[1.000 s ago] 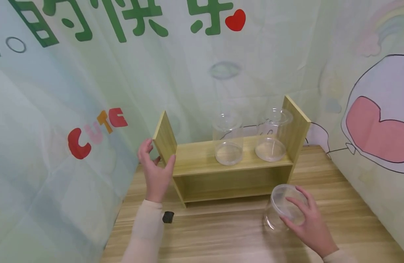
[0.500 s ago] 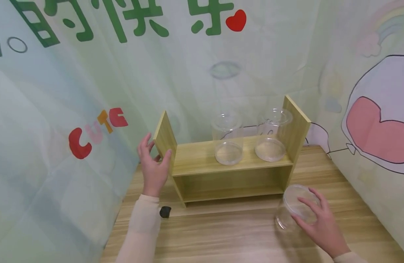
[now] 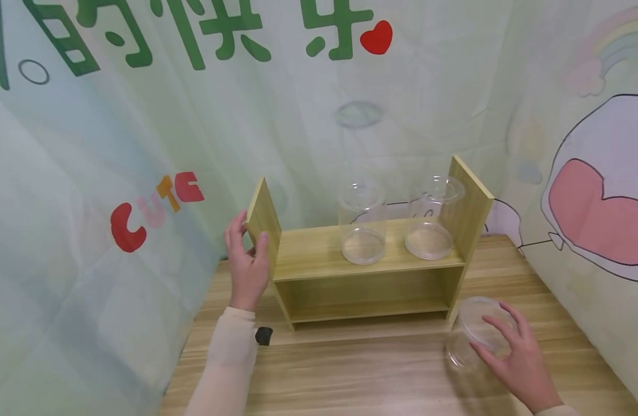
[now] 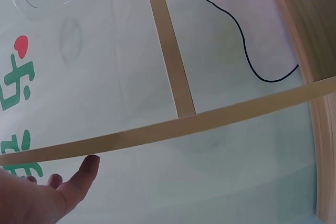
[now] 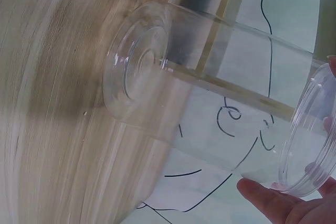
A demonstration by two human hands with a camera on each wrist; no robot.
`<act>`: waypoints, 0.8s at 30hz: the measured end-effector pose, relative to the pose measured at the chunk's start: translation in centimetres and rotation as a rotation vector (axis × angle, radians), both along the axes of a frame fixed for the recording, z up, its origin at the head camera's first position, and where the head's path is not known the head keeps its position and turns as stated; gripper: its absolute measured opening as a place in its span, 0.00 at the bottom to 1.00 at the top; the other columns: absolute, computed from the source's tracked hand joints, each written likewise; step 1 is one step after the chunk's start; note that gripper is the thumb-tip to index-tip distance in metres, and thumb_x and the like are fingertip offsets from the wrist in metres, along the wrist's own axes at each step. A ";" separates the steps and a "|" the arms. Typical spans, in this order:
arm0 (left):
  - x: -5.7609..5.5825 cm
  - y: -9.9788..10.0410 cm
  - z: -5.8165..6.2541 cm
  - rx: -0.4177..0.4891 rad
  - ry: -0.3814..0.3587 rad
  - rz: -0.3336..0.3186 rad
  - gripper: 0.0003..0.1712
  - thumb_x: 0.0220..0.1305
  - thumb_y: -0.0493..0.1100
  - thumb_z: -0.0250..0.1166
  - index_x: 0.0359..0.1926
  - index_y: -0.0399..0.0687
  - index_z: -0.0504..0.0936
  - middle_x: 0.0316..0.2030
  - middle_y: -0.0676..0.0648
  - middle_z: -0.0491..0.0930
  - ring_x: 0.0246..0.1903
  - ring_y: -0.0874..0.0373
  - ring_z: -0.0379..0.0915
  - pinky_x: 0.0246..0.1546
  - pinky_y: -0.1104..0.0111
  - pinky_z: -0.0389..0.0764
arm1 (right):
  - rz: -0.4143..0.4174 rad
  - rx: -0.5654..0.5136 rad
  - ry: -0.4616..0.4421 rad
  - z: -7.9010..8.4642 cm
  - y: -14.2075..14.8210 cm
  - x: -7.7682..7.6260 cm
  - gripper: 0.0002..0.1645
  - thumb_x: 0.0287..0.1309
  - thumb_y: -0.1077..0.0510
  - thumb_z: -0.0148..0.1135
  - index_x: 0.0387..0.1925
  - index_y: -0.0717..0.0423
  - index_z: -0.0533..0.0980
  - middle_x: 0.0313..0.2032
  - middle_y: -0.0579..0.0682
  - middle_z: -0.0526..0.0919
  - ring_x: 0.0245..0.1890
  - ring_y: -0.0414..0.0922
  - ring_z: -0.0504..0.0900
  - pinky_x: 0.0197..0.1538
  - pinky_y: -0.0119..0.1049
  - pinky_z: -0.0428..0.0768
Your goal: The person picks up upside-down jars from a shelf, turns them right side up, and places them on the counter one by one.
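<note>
My right hand [image 3: 526, 361] grips a clear plastic jar [image 3: 460, 340] by its wide lid. In the right wrist view the lid [image 5: 304, 135] lies between fingers and thumb, and the jar's round base is close over the wooden table. My left hand [image 3: 247, 271] is beside the left side panel [image 3: 264, 216] of a small wooden shelf [image 3: 305, 254], thumb and fingers spread apart. In the left wrist view the thumb tip [image 4: 93, 160] meets the edge of that panel. Two more clear lidded jars stand upright on the upper board, one in the middle [image 3: 363, 245] and one [image 3: 429, 240] near the right panel.
The shelf stands on a wood-grain table [image 3: 360, 375] with its lower compartment facing me. A small black object [image 3: 264, 335] shows beside the left sleeve. Printed cloth [image 3: 298, 115] hangs behind and along both sides, close to the table's edges.
My right hand has carried the jar rightward, away from in front of the shelf. The left thumb has moved up along the left panel. The shelf and the two jars on it stay in place.
</note>
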State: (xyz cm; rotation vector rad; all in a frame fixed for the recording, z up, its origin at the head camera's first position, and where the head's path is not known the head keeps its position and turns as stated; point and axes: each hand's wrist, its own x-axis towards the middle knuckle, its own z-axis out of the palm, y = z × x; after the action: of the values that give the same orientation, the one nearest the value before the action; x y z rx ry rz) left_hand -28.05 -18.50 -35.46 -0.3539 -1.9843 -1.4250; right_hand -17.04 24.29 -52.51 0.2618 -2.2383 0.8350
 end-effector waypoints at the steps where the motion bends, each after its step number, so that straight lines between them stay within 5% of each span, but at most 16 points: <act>1: 0.1 0.1 0.1 -0.007 0.003 0.005 0.29 0.65 0.34 0.51 0.65 0.46 0.56 0.62 0.43 0.52 0.57 0.51 0.53 0.43 0.50 0.70 | 0.000 -0.001 -0.003 -0.1 0.1 0.0 0.33 0.20 0.63 0.76 0.40 0.59 0.77 0.56 0.64 0.65 0.51 0.61 0.63 0.58 0.42 0.57; 7: 0.2 0.2 0.4 -0.043 0.015 0.016 0.26 0.66 0.33 0.48 0.64 0.42 0.57 0.60 0.41 0.54 0.55 0.48 0.57 0.37 0.53 0.72 | -0.007 0.002 -0.025 -0.2 0.3 0.1 0.33 0.20 0.63 0.77 0.40 0.59 0.77 0.56 0.62 0.66 0.52 0.62 0.64 0.57 0.47 0.58; 14: 0.1 -0.2 0.2 -0.063 -0.008 -0.002 0.26 0.65 0.31 0.47 0.64 0.42 0.57 0.59 0.39 0.56 0.53 0.43 0.60 0.38 0.54 0.71 | -0.006 0.021 -0.013 -0.8 0.1 0.1 0.32 0.20 0.62 0.76 0.39 0.59 0.77 0.55 0.63 0.67 0.50 0.62 0.65 0.57 0.36 0.57; 21: 0.0 -0.7 0.0 -0.068 -0.061 -0.040 0.27 0.66 0.31 0.46 0.65 0.45 0.55 0.59 0.39 0.57 0.51 0.42 0.62 0.39 0.50 0.73 | -0.005 0.014 -0.036 -1.4 0.1 0.2 0.34 0.20 0.63 0.76 0.40 0.60 0.77 0.56 0.64 0.66 0.50 0.63 0.64 0.54 0.50 0.60; 24: -0.9 -1.5 -0.9 -0.097 -0.079 -0.050 0.28 0.67 0.36 0.46 0.66 0.56 0.54 0.59 0.45 0.58 0.51 0.45 0.62 0.37 0.53 0.75 | 0.004 0.013 -0.038 -1.6 0.2 0.1 0.34 0.20 0.64 0.76 0.41 0.60 0.77 0.56 0.64 0.66 0.51 0.63 0.64 0.55 0.51 0.59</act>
State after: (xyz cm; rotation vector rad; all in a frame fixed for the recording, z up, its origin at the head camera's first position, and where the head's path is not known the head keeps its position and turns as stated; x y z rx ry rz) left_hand -28.98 -19.99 -36.41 -0.3987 -2.1274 -1.3961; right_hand -16.91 24.49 -54.08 0.2591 -2.2801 0.8340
